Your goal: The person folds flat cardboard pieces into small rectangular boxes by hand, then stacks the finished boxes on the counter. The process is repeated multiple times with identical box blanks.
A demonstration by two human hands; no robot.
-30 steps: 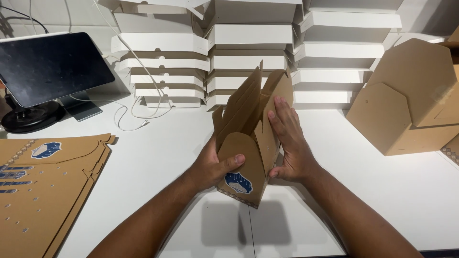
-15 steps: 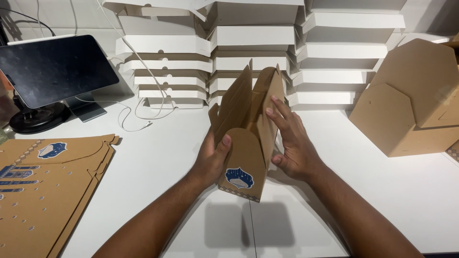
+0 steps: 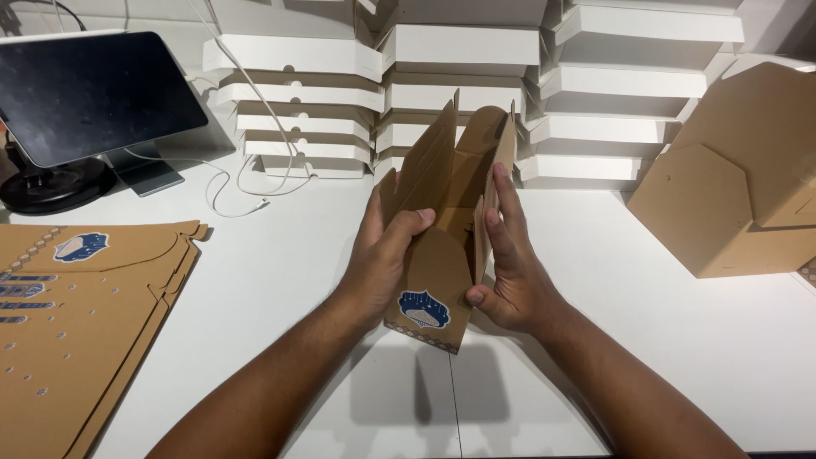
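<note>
Kraft box [image 3: 442, 255], half-folded, stands gripped between your hands: left hand [image 3: 382, 255] pinches its front panel, right hand [image 3: 506, 263] lies flat against the side. Press both walls evenly.

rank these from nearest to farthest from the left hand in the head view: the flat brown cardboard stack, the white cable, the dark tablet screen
Measured from the left hand:
1. White cable, on the table up and to its left.
2. Flat brown cardboard stack, along the left edge of the table.
3. Dark tablet screen, on its stand in the far left corner.
</note>
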